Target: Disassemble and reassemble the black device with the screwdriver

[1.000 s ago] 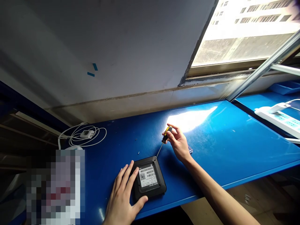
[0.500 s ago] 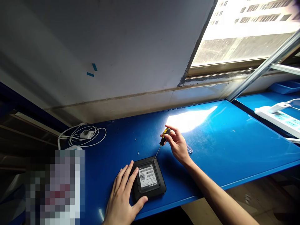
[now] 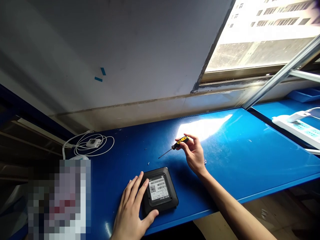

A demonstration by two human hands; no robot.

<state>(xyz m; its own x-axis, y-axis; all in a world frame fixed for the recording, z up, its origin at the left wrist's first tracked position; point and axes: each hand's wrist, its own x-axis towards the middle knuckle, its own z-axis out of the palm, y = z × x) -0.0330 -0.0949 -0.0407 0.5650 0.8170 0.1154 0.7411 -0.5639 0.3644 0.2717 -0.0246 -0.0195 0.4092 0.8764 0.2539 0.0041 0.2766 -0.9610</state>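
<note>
A square black electronic device (image 3: 172, 193) lies on the blue table, with a white printed label (image 3: 159, 189) on its upper face. My left hand (image 3: 132, 206) rests over its left side, fingers spread, the thumb at the near edge. In my right hand (image 3: 193, 151) is a black and yellow screwdriver (image 3: 180, 142), gripped by the handle. Its thin shaft points down and left, and the tip is beyond the device's far edge, apart from it. Near that tip lies a small screw (image 3: 148, 163); a tiny dark piece (image 3: 145, 149) is farther back.
A coiled white cable with a charger (image 3: 93, 143) lies at the back left. Something clear (image 3: 205, 161) is partly hidden behind my right hand. At the right are a metal frame (image 3: 277, 73), a white power strip (image 3: 300, 128) and a blue tray (image 3: 305, 95). A wall borders the back.
The screwdriver tip has lifted off the device's far corner and swung left toward the small screw. My right hand has tilted the handle flatter. My left hand stays on the device.
</note>
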